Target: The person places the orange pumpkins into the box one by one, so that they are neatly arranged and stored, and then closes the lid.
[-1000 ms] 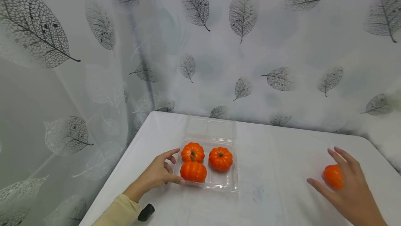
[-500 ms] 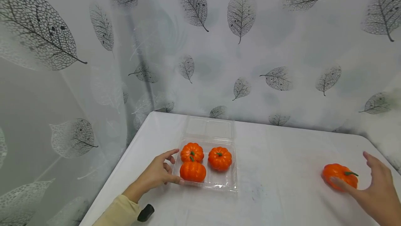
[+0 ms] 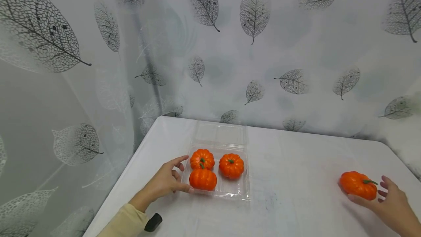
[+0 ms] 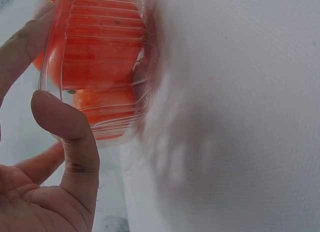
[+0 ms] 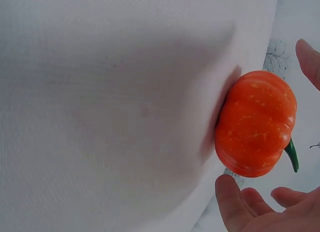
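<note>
In the head view my left hand (image 3: 161, 183) grips the left side of a clear plastic container (image 3: 230, 194), thumb at its near corner. Inside are three orange pumpkins: one at back left (image 3: 200, 157), one at front left (image 3: 203, 180), one at right (image 3: 231, 166). The left wrist view shows my left hand (image 4: 72, 167) with its thumb on the container's rim. A fourth pumpkin (image 3: 356, 185) lies on its side at far right, its green stem toward my right hand (image 3: 391, 204). Spread fingers of my right hand (image 5: 280, 212) flank this pumpkin (image 5: 256, 124) without gripping it.
The container's clear lid (image 3: 220, 134) lies folded back behind it. A small black object (image 3: 153, 222) is on the white table (image 3: 283, 207) beside my left sleeve (image 3: 126, 222). A curtain with leaf prints (image 3: 230, 65) hangs behind and at left.
My right hand has drawn back rightward from over the far-right pumpkin, uncovering its stem, and its fingers are lower beside it now. My left hand and the container have stayed in place.
</note>
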